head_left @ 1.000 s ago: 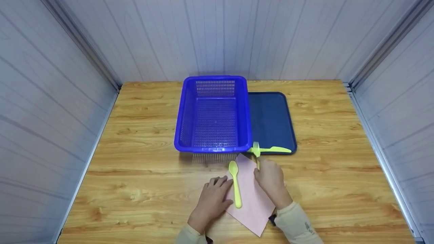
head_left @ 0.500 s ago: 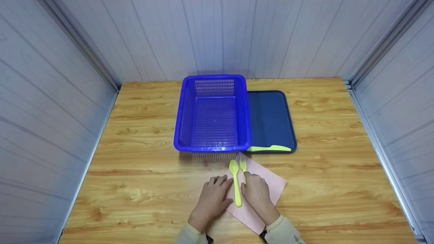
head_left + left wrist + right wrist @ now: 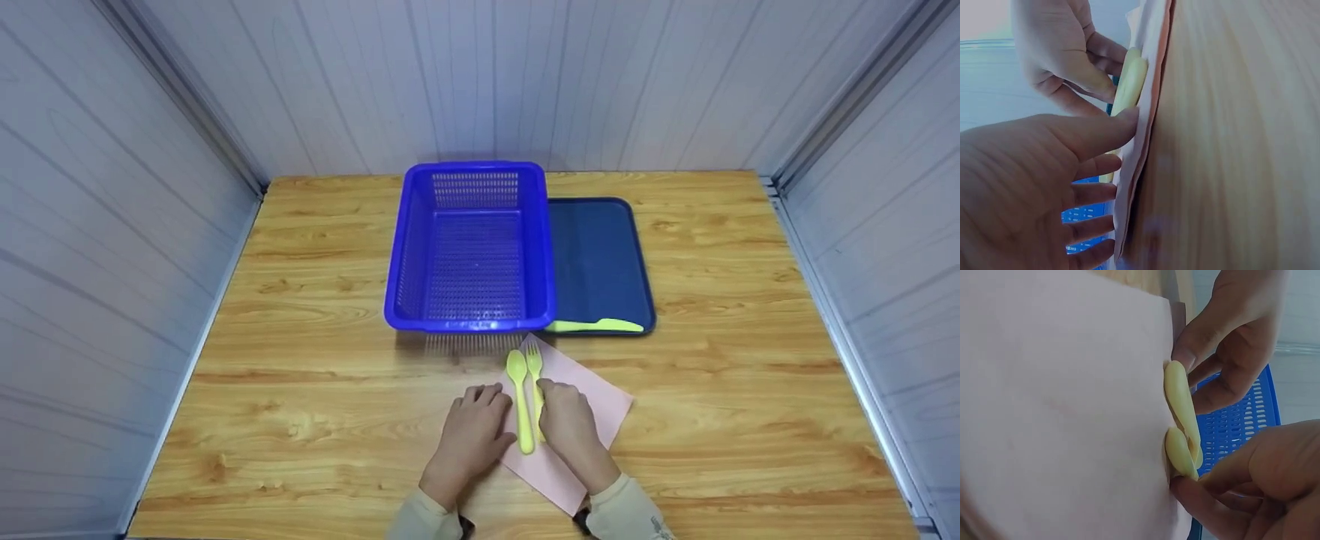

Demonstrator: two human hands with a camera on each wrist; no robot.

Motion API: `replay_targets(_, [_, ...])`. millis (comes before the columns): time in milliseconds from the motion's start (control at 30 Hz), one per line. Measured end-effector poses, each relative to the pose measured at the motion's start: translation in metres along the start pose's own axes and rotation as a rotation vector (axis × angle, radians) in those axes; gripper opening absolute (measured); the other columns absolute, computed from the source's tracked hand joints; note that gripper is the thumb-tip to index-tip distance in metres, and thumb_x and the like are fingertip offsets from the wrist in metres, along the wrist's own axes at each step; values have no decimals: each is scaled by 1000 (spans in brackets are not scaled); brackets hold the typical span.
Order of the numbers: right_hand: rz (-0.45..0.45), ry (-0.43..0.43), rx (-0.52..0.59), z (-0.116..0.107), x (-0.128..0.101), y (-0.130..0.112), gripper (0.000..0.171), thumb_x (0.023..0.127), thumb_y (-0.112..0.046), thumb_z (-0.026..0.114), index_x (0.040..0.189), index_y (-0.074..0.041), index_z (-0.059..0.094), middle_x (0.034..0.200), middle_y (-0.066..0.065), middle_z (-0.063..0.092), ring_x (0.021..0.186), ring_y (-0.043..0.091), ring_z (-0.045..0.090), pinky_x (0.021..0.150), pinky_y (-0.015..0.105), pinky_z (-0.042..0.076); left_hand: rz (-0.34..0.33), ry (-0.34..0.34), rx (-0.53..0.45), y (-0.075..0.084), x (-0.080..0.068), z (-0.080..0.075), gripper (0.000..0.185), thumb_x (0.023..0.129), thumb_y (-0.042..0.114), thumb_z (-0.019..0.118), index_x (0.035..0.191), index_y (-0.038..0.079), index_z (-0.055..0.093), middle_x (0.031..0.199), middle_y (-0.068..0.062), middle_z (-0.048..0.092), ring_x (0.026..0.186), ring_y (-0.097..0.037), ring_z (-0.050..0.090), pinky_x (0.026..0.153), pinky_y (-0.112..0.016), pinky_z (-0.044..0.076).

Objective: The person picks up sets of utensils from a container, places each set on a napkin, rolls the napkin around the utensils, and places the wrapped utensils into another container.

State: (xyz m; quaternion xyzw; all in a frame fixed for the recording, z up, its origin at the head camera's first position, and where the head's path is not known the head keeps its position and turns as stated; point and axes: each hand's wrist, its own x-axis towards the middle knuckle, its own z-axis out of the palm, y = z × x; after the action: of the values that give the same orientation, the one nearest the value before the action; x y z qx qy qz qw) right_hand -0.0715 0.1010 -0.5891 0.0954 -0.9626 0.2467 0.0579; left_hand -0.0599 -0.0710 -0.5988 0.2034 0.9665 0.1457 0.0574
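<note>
A pink folded napkin (image 3: pixel 600 394) lies on the table with a corner pointing toward the basket. On it is a light yellow spoon (image 3: pixel 522 405), with a matching fork (image 3: pixel 534 363) close along its right side. My right hand (image 3: pixel 571 426) pinches the fork's handle and covers part of it; the right wrist view shows the fork's handle end (image 3: pixel 1179 451) at the fingertips. My left hand (image 3: pixel 472 429) rests at the napkin's left edge, fingers extended. In the left wrist view its thumb (image 3: pixel 1107 133) reaches across the napkin edge beside the spoon handle (image 3: pixel 1131 84).
Beyond the napkin stands a blue perforated basket (image 3: pixel 480 325), overlapping a dark blue tray (image 3: pixel 600 255) in the head view. A yellow knife (image 3: pixel 604 325) lies along the tray's near edge, its handle end partly hidden by the basket. Pale panels (image 3: pixel 487 82) wall the table's back and sides.
My right hand has carried the fork left and nearer from beside the knife, bringing it down onto the napkin next to the spoon. The left hand has stayed at the napkin's left edge.
</note>
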Motion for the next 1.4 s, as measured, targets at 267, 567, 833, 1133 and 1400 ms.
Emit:
replay_targets(267, [-18,-12,100,-3,2,5,20,82,12,59,75,-6,62,61,-2,53,54,13,48,46,27,43,15,42,39,4,4,2,48,81,45,75,119,18,64,132,-11,55,117,-33,49,86,-50,47])
replay_targets(567, [20,-23,112,-14,11,11,10,84,7,62,88,0,69,74,11,67,66,25,64,56,40,54,12,46,15,4,2,8,50,81,44,75,123,20,64,134,-11,55,119,-35,49,88,-51,46])
replay_targets(833, [81,5,21,-49,67,33,8,83,0,64,88,4,69,79,19,68,74,39,66,62,48,54,14,33,3,3,1,9,53,82,43,74,127,19,62,137,-11,53,122,-36,47,92,-52,44])
replay_targets(1133, [137,-86,-75,-64,108,53,11,87,-5,63,88,2,70,86,20,69,80,42,66,65,52,54,1,32,-32,2,1,5,54,80,41,76,127,18,62,136,-11,53,120,-35,47,92,-51,43])
replay_targets(1400, [77,-190,-146,-50,114,60,11,82,-5,60,72,-4,60,78,15,64,76,40,64,61,53,52,2,28,-36,0,1,5,54,81,42,75,128,19,61,136,-10,53,120,-34,47,92,-51,43])
